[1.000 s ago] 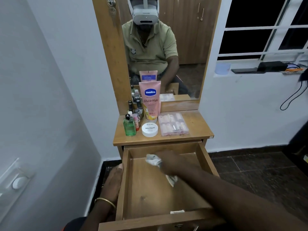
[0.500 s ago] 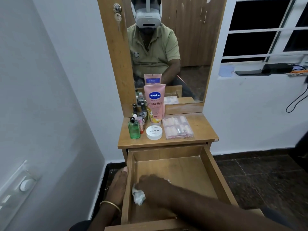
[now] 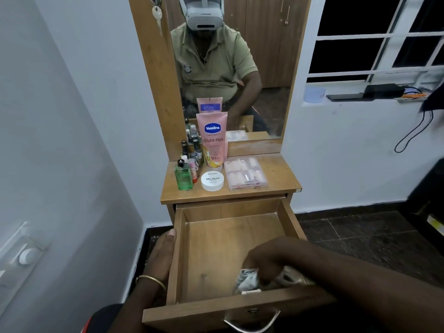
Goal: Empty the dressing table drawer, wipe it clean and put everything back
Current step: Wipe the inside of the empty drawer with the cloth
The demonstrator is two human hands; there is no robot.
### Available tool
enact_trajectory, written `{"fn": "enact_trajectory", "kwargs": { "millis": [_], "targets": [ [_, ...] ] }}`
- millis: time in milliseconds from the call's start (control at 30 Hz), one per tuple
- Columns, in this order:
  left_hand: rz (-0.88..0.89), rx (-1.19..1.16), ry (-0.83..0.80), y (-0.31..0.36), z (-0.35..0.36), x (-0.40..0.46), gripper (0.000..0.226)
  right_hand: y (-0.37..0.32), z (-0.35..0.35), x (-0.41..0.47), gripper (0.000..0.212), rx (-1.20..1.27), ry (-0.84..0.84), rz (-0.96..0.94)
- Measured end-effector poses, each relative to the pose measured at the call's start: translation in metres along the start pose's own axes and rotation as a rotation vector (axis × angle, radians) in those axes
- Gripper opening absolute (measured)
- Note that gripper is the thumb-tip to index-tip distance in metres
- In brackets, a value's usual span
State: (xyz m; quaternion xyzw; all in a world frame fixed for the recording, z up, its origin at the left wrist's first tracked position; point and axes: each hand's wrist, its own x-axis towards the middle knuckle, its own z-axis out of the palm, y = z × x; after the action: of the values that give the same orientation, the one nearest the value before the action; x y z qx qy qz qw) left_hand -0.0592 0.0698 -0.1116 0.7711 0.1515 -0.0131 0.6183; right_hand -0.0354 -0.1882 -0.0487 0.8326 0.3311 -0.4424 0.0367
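- Drawer (image 3: pixel 217 251) pulled fully out below the dressing table top (image 3: pixel 276 175); nothing left inside but the cloth; contents stand on the top behind it.
- Right hand (image 3: pixel 269 257) inside the drawer at its front right corner, fingers curled down and gripping a crumpled pale cloth (image 3: pixel 247 278) against the drawer floor.
- Change: a second ago the cloth was at the drawer's back middle, half a second ago at its left side; now against the front wall; the wipe has swept most of the floor.
- Left hand (image 3: pixel 159 258) lies flat along the outside of the drawer's left wall, fingers straight, steadying it; same spot as before.
- Behind the drawer: green bottle (image 3: pixel 183 176), white nail polish tub (image 3: pixel 212 180), pink Vaseline tube (image 3: pixel 213 140), clear nail case (image 3: pixel 245 173); unmoved.
- Judgement: emptying done, wiping near its end; back right corner and walls perhaps still due; returning the items not yet begun.
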Motion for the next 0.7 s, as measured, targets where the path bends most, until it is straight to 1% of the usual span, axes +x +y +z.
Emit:
{"fn": "enact_trajectory", "kwargs": {
  "millis": [100,167,200,267,300,367,500,533,633,700],
  "targets": [
    [0.021,0.058,-0.024,0.000,0.000,0.000,0.038,0.024,-0.006,-0.017,0.049,-0.071,-0.106,0.127],
    [0.014,0.044,-0.015,-0.005,-0.001,0.006,0.038,0.032,-0.016,-0.019,0.046,-0.044,-0.057,0.209],
    [0.010,0.024,-0.025,-0.008,-0.002,0.008,0.038,0.034,-0.021,-0.018,0.042,-0.005,0.045,0.246],
    [0.003,0.020,-0.017,-0.007,-0.002,0.007,0.038,0.038,-0.030,-0.010,0.037,0.051,0.389,0.283],
    [0.002,0.019,-0.012,-0.006,-0.002,0.006,0.039,0.041,-0.034,-0.006,0.033,0.051,0.523,0.307],
    [0.003,0.015,-0.016,-0.004,-0.001,0.005,0.039,0.044,-0.034,0.002,0.026,-0.009,0.604,0.361],
    [0.021,0.025,-0.042,-0.003,-0.003,0.005,0.044,0.041,-0.015,0.004,0.032,-0.041,0.605,0.388],
    [0.020,0.034,-0.046,-0.004,-0.004,0.005,0.045,0.039,-0.011,0.002,0.036,-0.050,0.581,0.390],
    [0.007,0.061,-0.040,-0.004,-0.004,0.009,0.045,0.032,0.002,-0.006,0.048,0.003,0.436,0.385],
    [0.001,0.087,-0.034,-0.004,-0.003,0.011,0.046,0.030,0.009,-0.010,0.042,0.003,0.301,0.388]
  ]
}}
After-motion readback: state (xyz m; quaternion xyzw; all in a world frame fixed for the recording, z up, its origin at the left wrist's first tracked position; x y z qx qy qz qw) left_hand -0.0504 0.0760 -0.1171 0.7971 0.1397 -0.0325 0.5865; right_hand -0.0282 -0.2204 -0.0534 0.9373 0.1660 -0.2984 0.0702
